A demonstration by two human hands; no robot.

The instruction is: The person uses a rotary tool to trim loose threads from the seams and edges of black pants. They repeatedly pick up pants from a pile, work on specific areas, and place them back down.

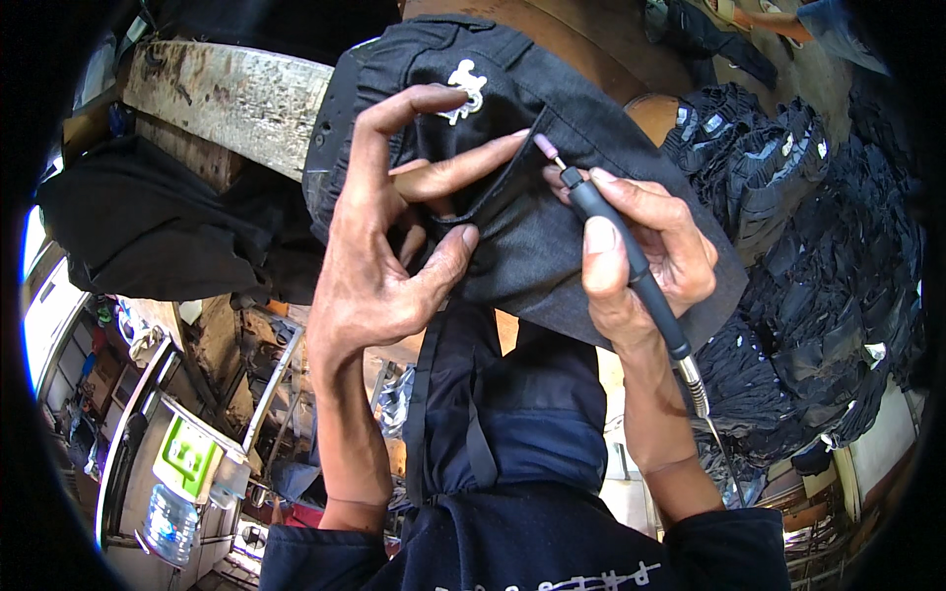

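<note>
Head view, looking straight down: dark grey jeans are draped over a rounded form at the top centre of the picture, pocket side up, a small white patch showing near the waistband. The cloth looks thick and soft, heavy enough to lie where it is laid, yet it would likely slide and bunch unless pinned, so the firm places to grip are probably the seamed pocket edge and the hem.

The left hand comes up from the lower edge, wrist bent back, palm over the cloth. Its fingers are spread: the forefinger arches high toward the patch, the middle finger lies flat along the pocket opening, and the thumb presses in from below, stretching that edge taut.

The right hand holds a slim black rotary tool like a pen, thumb and forefinger pinching the barrel, the other fingers curled beneath. Its small pink tip sits right at the pocket edge, just beside the left middle fingertip. A metal-sheathed cable trails from the tool along the forearm.

To the right, more dark jeans are heaped in a pile. Lower left, a water bottle stands well apart.
</note>
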